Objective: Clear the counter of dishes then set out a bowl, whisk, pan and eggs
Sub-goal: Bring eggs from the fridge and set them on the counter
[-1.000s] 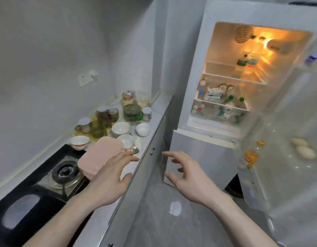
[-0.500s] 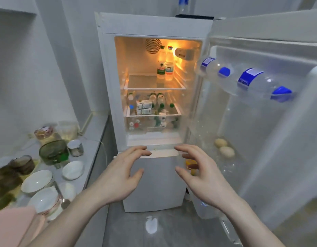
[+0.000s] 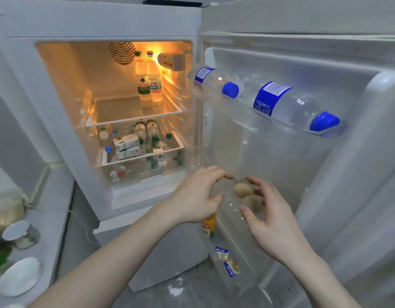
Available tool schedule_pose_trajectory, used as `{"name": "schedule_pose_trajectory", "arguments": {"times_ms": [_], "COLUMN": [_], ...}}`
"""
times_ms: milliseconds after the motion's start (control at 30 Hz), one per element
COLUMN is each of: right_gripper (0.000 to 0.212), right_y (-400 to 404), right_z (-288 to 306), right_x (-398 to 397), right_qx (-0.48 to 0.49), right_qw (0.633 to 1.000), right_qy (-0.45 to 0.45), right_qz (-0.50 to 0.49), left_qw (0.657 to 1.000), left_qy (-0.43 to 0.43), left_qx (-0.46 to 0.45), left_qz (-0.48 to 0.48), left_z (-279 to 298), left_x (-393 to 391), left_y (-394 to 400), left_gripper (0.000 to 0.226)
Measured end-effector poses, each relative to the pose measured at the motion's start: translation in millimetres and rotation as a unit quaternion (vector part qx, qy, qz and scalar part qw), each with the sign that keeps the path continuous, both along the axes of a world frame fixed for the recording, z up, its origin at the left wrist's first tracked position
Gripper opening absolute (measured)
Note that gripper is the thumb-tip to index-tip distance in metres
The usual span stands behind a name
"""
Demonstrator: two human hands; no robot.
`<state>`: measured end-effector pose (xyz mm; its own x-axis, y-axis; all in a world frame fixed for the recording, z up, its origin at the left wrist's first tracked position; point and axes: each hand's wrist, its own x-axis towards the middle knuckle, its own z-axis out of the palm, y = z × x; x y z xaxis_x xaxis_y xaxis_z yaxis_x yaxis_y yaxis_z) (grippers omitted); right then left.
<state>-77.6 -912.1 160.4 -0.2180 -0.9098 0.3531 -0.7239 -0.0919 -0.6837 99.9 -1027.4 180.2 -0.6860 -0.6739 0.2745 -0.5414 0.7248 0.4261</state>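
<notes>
**Ana:** Head camera looks down at both hands in front of the open white fridge door (image 3: 325, 196). Where do they sit?

**Ben:** Left hand (image 3: 192, 196) comes in from the left, fingers loosely curved, thumb and forefinger apart, holding nothing. Right hand (image 3: 272, 221) comes up from below and to the right, fingers spread and arched, palm turned toward the left hand — also holding nothing. Neither touches anything I can make out.

**Ana:** And the eggs?

**Ben:** Pale tan oval egg (image 3: 242, 190) lies in the clear plastic door shelf (image 3: 232, 210), right in the gap between the two hands. A second pale egg (image 3: 254, 202) sits just beside it, lower and to the right, partly behind the right hand's fingers and blurred through the plastic.

**Ana:** Which hand is nearer?

**Ben:** Close call. The right hand's fingertips (image 3: 257, 192) look just beside the first egg; the left forefinger tip hangs above and to its left. I'd judge the right nearer — it also half covers the second egg.

**Ana:** Long axis?

**Ben:** The first egg's runs roughly left to right, tilted slightly down at the right, so across the line between the hands. For the second I cannot tell.

**Ana:** Further out?

**Ben:** Above, two clear plastic water bottles with blue caps and labels (image 3: 281, 103) lie on their sides in the upper door rack. Left of the door, the lit fridge interior (image 3: 116, 90) holds more bottles and small cartons. At the far left edge, a white ceramic bowl (image 3: 19, 276) rests on the grey counter (image 3: 52, 218).
</notes>
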Motion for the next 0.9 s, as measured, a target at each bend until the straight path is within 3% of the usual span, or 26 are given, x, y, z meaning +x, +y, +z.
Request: {"name": "schedule_pose_trajectory", "arguments": {"times_ms": [333,433,733,900], "right_gripper": [0.069,0.062,0.042,0.053], "right_y": [-19.0,-26.5,-34.2,-36.7], "right_z": [-14.0,-15.5,-12.7,-9.2], "right_x": [-5.8,-4.1,-5.5,-3.7], "right_qx": [0.109,0.128,0.162,0.178], "right_qw": [0.987,0.98,0.956,0.948], "right_qy": [0.058,0.08,0.179,0.2], "right_qz": [-0.102,-0.131,-0.167,-0.173], "left_qw": [0.983,0.977,0.967,0.977], "left_qy": [-0.136,-0.15,-0.158,-0.098], "left_qx": [-0.063,-0.069,-0.1,-0.087], "left_qz": [-0.106,-0.132,-0.175,-0.167], "left_z": [5.2,0.7,-6.1,-5.8], "left_x": [-69.3,-75.2,-82.9,-63.5], "left_y": [-50.9,-58.7,-68.0,-71.3], "left_gripper": [0.039,0.04,0.037,0.04]}}
